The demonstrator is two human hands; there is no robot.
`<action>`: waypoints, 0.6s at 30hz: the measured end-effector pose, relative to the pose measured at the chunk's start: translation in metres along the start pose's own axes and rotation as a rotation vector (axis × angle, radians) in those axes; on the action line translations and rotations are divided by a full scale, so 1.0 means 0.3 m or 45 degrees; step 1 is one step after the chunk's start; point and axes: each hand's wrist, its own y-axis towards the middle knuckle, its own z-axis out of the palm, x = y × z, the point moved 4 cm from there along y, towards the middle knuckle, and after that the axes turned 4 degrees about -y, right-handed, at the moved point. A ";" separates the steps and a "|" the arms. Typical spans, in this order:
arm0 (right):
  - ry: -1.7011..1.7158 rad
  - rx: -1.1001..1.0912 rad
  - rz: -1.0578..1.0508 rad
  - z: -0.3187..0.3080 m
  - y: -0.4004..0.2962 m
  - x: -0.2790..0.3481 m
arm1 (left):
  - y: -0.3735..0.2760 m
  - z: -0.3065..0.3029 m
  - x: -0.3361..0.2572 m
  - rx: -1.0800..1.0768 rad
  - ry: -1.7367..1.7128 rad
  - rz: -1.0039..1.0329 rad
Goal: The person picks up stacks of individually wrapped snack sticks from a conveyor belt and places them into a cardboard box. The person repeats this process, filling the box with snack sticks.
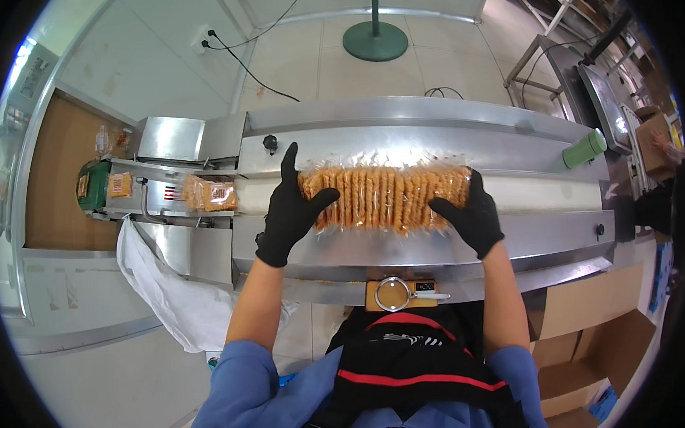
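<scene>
My left hand [293, 212], in a black glove, presses on the left end of a long row of clear-wrapped snack packets [382, 198]. At the row's right end is my right hand [471, 213], gloved in black too, its thumb over the near side. Between them the orange-brown packets stand on edge, squeezed together above the white conveyor belt [547, 195]. More packets [210, 194] lie flat at the belt's left end, and a single packet [120, 185] sits farther left by a green belt [98, 188].
A magnifying glass [393, 294] lies on a yellow phone-like case at the near ledge. A green bottle [584, 149] is on the metal table at right. Open cardboard boxes [594, 302] stand lower right, a white cloth [164, 292] hangs lower left. Another person's hand touches a carton [655, 147] far right.
</scene>
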 end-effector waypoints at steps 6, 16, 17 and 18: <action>-0.533 0.501 0.552 0.036 -0.144 -0.144 | -0.138 0.166 0.089 0.275 0.628 -0.162; -0.363 0.480 0.548 0.043 -0.158 -0.094 | -0.212 0.151 0.122 0.309 -0.090 -0.419; -0.351 0.474 0.532 0.051 -0.161 -0.095 | -0.211 0.164 0.115 0.376 -0.092 -0.421; -0.340 0.460 0.520 0.055 -0.164 -0.096 | -0.205 0.171 0.115 0.357 0.055 -0.422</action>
